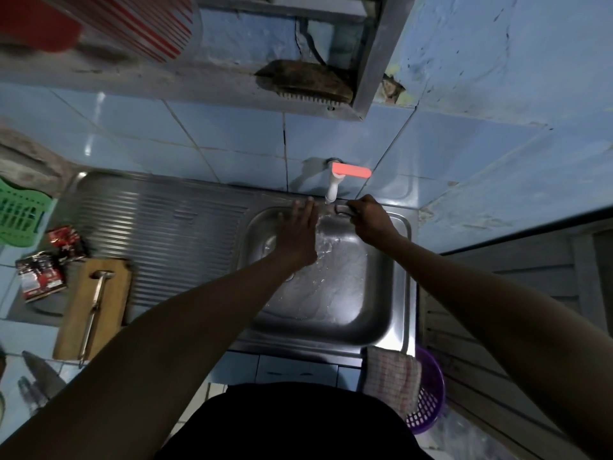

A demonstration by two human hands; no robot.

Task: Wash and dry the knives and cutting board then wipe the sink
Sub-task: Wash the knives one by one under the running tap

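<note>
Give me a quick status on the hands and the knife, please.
Left hand open under the tap. Right hand grips a metal knife handle. Cutting board waits left. Nothing blocking.

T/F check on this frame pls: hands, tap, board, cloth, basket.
1. The left hand is flat-fingered over the steel sink basin. True.
2. The right hand hangs empty. False: it grips a small metal object, unclear what, by the white tap with the pink lever.
3. The wooden cutting board lies in the basin. False: on the counter left, with a steel utensil on it.
4. A checked cloth hangs at the sink's front edge. True.
5. The purple basket sits on the drainboard. False: below, right of the sink.
</note>
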